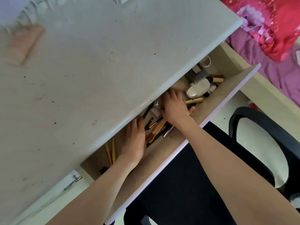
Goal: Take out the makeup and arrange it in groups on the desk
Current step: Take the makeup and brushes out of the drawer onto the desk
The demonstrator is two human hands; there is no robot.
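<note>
Both hands reach into the open drawer under the desk's front edge: left hand flat beside slanting pencils, right hand curled over a hidden item.

We see the makeup lying jumbled in the open drawer under the desk top: gold and black pencils, tubes, a white oval compact, small boxes

The table is showing a smooth, faintly glossy pale top, speckled with marks; the drawer is looking like matt beige board; the bedding, upper right, is soft cloth.
</note>
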